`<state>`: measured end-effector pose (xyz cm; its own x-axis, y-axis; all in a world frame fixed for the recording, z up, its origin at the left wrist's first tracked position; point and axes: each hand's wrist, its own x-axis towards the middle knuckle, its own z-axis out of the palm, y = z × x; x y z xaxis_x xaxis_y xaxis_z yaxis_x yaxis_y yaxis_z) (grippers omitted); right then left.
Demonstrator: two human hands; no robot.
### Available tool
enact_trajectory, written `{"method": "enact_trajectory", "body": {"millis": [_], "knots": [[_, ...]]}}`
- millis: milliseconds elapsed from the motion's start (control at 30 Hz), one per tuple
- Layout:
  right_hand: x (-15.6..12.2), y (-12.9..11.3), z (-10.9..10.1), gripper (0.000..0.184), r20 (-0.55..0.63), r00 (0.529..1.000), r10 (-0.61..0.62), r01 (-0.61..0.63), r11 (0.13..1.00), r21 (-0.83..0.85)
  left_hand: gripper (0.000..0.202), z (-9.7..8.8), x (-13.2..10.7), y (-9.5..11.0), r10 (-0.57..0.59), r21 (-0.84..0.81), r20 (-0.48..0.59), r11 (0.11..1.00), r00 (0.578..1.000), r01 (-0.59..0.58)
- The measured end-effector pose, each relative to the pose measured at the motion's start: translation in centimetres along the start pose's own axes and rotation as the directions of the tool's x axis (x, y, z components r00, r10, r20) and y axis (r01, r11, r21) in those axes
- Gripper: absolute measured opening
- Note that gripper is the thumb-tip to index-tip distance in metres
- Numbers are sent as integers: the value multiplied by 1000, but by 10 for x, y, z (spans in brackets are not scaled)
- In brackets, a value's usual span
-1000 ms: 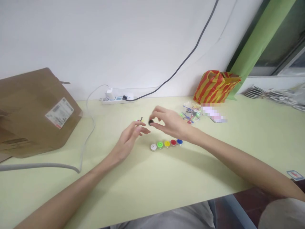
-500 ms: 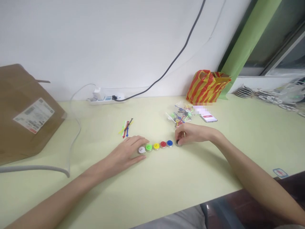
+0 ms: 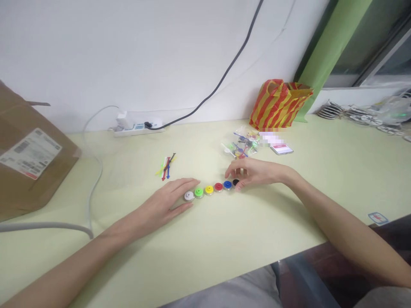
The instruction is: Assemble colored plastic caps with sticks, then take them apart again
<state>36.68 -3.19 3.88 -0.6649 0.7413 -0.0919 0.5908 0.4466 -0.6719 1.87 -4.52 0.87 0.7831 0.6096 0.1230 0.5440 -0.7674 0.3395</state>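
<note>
Small round plastic pieces with clear bases stand in a row on the table: white, green, yellow, red, blue and black. At the left end, my left hand rests with thumb and fingers spread around the white piece. My right hand is at the other end, fingers apart, its thumb beside the black piece and partly covering it. Behind the row lies a small pile of coloured plastic arrows.
A clear bag of coloured arrow parts lies beyond my right hand, near a phone. A striped bag and a power strip sit along the wall. A cardboard box and a grey cable occupy the left.
The black piece has moved left and now sits beside the blue one. My right hand's fingers have opened from around it. The whole view has shifted slightly.
</note>
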Motion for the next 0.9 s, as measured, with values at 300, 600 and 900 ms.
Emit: {"method": "enact_trajectory", "body": {"millis": [300,600,900], "knots": [[30,-14,51,57,-94,939,-330,321,942,-102,57,7,13,10,201,83,69,975,977,-207],[32,-7,62,58,-54,948,-314,299,935,-190,58,7,14,8,167,-10,92,986,982,-167],[31,-17,73,63,-53,943,-328,313,931,-188,57,4,5,5,213,-16,103,977,972,-213]]}}
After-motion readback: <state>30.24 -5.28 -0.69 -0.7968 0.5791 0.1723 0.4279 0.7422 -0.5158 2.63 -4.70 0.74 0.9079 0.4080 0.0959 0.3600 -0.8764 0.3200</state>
